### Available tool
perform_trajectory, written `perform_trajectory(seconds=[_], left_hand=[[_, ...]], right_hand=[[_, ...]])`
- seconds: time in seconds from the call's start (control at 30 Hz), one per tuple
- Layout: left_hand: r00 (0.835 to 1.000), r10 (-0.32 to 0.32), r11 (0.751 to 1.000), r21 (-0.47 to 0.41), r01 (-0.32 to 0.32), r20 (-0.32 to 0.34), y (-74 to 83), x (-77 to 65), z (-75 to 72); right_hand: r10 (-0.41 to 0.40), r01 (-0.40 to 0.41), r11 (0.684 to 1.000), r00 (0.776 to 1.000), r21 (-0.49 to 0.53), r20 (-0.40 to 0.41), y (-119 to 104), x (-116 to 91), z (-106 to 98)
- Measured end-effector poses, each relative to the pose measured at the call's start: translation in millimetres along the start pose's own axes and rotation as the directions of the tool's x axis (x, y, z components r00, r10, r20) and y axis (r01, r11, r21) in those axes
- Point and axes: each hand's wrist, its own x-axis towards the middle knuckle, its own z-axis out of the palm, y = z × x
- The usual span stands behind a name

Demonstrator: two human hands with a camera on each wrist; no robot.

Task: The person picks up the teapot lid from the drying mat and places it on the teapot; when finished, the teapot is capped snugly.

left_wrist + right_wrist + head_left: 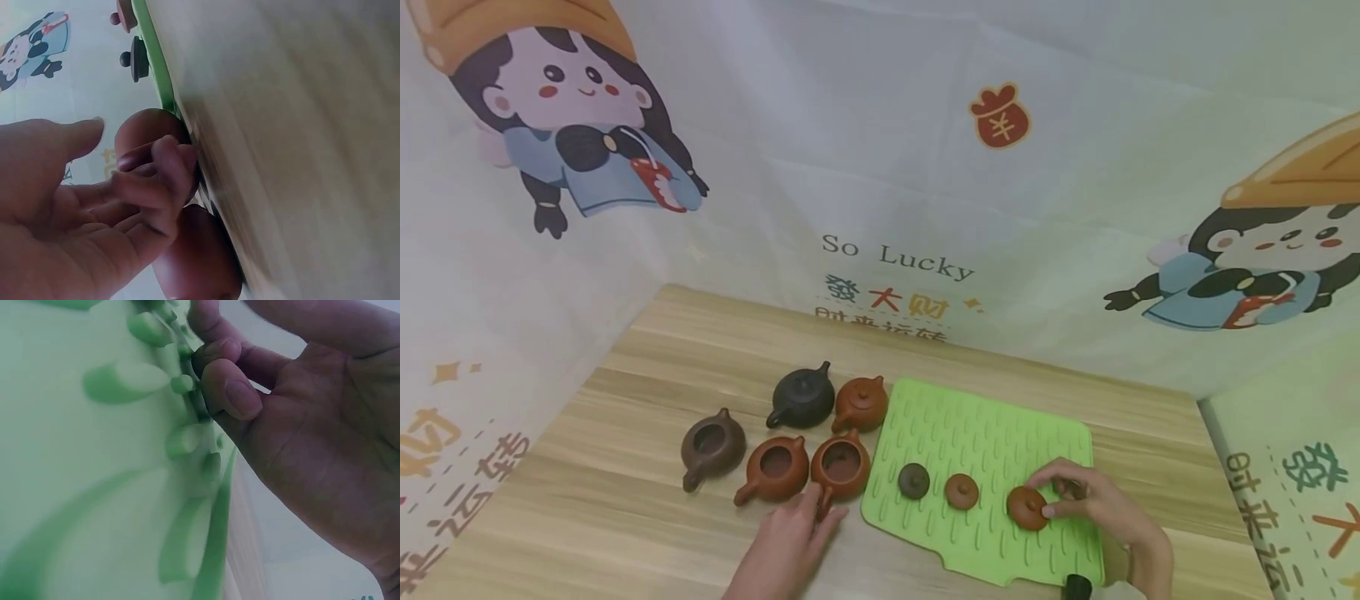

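In the head view my left hand is at the handle of a lidless reddish-brown teapot. The left wrist view shows its bent fingers around the handle, the thumb held apart. Beside this pot stands another lidless reddish teapot. On the right, my right hand holds a reddish-brown teapot lid by its right side, thumb and forefinger at the lid, over the green mat. A dark lid and a smaller reddish lid lie on the mat. The right wrist view hides the held lid behind the fingers.
Behind stand a black teapot and a reddish teapot, both with lids on. A lidless dark brown teapot is at the far left. A small black object sits at the mat's near edge. Printed cloth hangs around the table.
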Motion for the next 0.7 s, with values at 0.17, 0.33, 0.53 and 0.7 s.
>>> perform_trajectory(seconds=[0.17,0.33,0.53,0.7], left_hand=[[0.998,-0.018,0.999,0.047,0.015,0.056,-3.9,7.5,1.4],[1.000,0.012,0.994,0.110,-0.015,0.027,-4.7,12.1,2.5],[0.994,0.082,0.988,0.138,-0.072,-0.068,-11.0,14.9,7.6],[0.993,0.091,0.985,0.154,-0.079,-0.072,-13.2,14.3,7.3]], right_hand=[[-0.038,0.038,0.999,0.999,0.002,0.022,3.1,1.1,-0.2],[-0.094,0.094,0.996,0.994,0.004,0.055,3.6,6.7,3.0],[-0.102,0.097,0.994,0.990,0.055,0.100,5.2,8.7,3.5],[-0.089,0.080,0.994,0.989,0.078,0.119,6.6,9.2,4.4]])
